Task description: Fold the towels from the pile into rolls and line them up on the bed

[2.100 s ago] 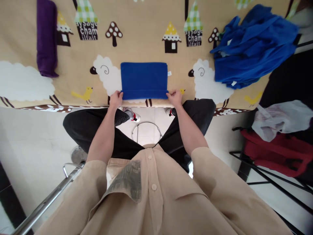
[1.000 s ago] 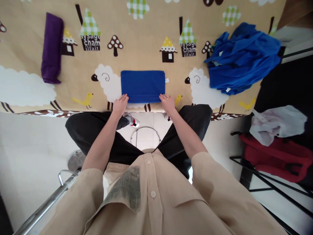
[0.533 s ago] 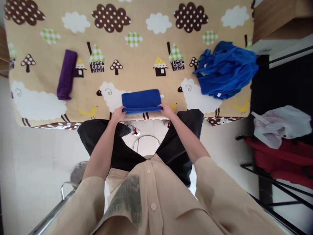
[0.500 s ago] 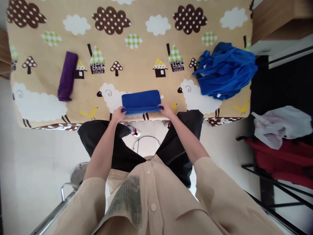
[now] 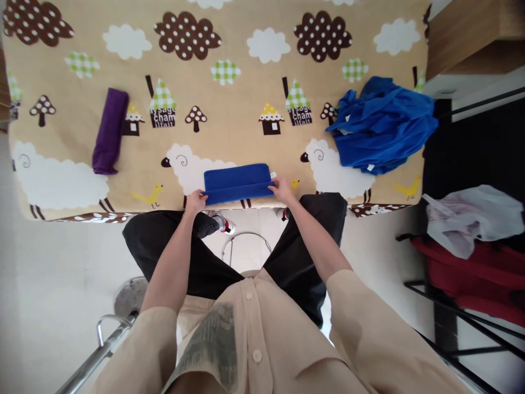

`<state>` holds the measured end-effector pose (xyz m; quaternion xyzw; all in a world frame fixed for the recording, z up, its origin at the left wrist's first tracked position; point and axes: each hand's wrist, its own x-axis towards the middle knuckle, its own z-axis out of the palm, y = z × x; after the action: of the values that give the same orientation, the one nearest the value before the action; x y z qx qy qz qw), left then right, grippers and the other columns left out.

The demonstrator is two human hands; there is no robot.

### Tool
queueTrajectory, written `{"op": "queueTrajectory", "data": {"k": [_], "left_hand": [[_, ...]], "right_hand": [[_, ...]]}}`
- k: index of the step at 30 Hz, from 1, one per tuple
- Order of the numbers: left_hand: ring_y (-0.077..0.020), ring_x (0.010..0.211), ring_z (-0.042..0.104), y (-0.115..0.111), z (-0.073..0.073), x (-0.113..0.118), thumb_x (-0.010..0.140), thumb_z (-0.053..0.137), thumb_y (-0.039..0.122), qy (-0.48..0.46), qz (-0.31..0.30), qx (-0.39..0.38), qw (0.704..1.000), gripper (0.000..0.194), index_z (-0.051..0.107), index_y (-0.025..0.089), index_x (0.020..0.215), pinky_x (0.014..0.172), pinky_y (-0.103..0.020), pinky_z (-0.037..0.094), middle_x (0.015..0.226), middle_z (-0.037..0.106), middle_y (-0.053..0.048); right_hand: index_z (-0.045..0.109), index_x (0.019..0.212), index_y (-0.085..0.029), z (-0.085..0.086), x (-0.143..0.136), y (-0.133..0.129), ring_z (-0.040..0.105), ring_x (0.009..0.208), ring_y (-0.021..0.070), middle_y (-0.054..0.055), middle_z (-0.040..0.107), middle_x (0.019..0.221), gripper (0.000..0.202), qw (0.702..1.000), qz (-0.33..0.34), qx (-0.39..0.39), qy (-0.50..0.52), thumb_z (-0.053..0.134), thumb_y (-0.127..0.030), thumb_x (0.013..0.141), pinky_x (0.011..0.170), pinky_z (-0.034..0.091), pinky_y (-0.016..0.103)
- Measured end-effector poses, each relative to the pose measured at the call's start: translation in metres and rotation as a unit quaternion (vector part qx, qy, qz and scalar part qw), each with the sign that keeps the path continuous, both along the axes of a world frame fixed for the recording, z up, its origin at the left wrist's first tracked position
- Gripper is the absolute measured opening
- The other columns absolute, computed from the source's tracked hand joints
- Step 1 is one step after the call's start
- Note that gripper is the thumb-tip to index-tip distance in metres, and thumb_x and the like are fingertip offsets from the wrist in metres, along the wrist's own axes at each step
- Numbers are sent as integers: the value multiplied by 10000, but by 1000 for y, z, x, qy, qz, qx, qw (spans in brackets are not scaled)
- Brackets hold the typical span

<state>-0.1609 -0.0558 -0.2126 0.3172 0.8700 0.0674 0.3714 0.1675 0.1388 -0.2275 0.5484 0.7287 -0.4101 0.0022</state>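
A blue towel (image 5: 238, 176), folded into a long rectangle, lies near the table's front edge, with a small white tag at its right end. My left hand (image 5: 196, 201) pinches the left end of the towel's near fold. At the opposite end, my right hand (image 5: 281, 190) has its fingers closed on the same fold, just below the tag. The folded strip lies along the near side of the towel between both hands. To the left lies a purple towel (image 5: 110, 131), folded narrow. A loose heap of blue towels (image 5: 383, 126) is on the right.
A printed tablecloth (image 5: 229, 126) covers the table. Beyond its right side are a wooden cabinet (image 5: 471, 41), a clear plastic bag (image 5: 476, 216) and a dark red item (image 5: 471, 279). A metal stool (image 5: 131, 295) stands at lower left.
The near strip of the blue towel, held raised earlier, now lies flatter against the towel. Both hands keep their hold on its ends. The whole view has shifted slightly.
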Motion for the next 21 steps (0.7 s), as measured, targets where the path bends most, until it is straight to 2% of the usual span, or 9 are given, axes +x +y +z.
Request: {"op": "queueTrajectory", "data": {"k": [3, 6, 9, 11, 15, 18, 21], "left_hand": [[-268, 1038, 741, -1, -1, 0, 923, 607, 305, -1, 0, -15, 1000, 248, 725, 195, 1112, 939, -343, 553, 1077, 798, -120], [-262, 1047, 737, -2, 2, 1, 929, 610, 307, -2, 0, -26, 1000, 258, 713, 191, 1135, 945, -343, 548, 1098, 792, -127], [-265, 1087, 720, -5, 12, 6, 956, 600, 320, -1, -5, -25, 1000, 285, 678, 189, 1196, 978, -359, 537, 1126, 777, -130], [-284, 1177, 677, -6, 22, 12, 967, 603, 331, 38, -25, -5, 999, 334, 636, 178, 1262, 1025, -387, 522, 1204, 738, -150], [-333, 1292, 584, -7, 44, 29, 984, 580, 323, 145, -112, 70, 981, 358, 615, 152, 1296, 1092, -449, 495, 1323, 640, -195], [-326, 1307, 578, -8, 50, 44, 998, 537, 306, 116, -199, 115, 966, 342, 653, 172, 1291, 1120, -448, 487, 1362, 638, -173], [-335, 1445, 496, -12, 44, 56, 970, 524, 240, 73, -265, 117, 954, 470, 613, 142, 1421, 1195, -467, 435, 1539, 558, -174]], "right_hand": [[723, 1138, -147, 4, -2, 0, 756, 880, 235, 114, 792, 978, 221, 1000, 12, -5, -12, 656, -207, 936, 839, 615, 385], [723, 1154, -159, 12, 1, -1, 759, 930, 252, 119, 796, 1011, 222, 999, 31, 5, -33, 646, -197, 949, 881, 608, 399], [703, 1230, -162, 25, 7, -1, 740, 1068, 290, 146, 779, 1122, 291, 993, 49, 56, -90, 575, -142, 971, 980, 575, 444], [691, 1252, -153, 35, 9, -2, 721, 1110, 307, 165, 752, 1196, 312, 986, 57, 93, -122, 537, -133, 982, 1005, 559, 455], [703, 1203, -175, 50, 4, -8, 704, 1107, 301, 156, 719, 1236, 293, 981, 86, 144, -101, 476, -186, 1018, 983, 561, 432], [705, 1225, -189, 53, -4, -19, 668, 1198, 286, 140, 706, 1276, 311, 974, 137, 174, -44, 466, -210, 1028, 1059, 532, 429], [683, 1327, -190, 51, -9, -31, 600, 1337, 270, 121, 675, 1394, 359, 961, 220, 169, -7, 493, -222, 1024, 1168, 467, 443]]}}
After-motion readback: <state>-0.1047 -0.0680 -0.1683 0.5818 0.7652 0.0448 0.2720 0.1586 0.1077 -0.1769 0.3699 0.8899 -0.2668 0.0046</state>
